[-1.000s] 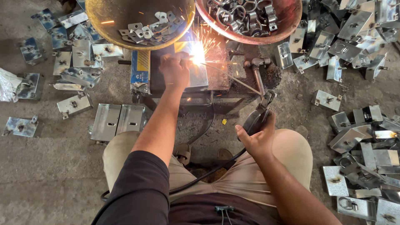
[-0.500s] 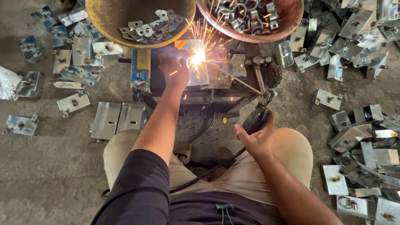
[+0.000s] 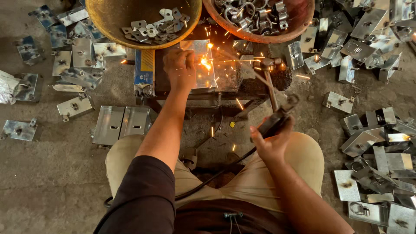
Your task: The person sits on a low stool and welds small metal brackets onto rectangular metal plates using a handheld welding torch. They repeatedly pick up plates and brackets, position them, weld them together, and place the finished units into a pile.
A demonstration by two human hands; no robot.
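One metal plate (image 3: 197,65) under left hand (image 3: 180,67); two bowls (image 3: 108,17) behind.

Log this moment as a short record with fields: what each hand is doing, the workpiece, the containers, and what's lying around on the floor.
left hand: presses on the shiny metal plate lying on the dark work block
right hand: grips the welding electrode holder, its rod reaching toward the plate
sparks: bright glow beside the left hand's fingers
yellow bowl: holds small flat metal tabs
reddish bowl: holds metal rings and clips
floor right: heap of metal plates
floor left: scattered metal plates
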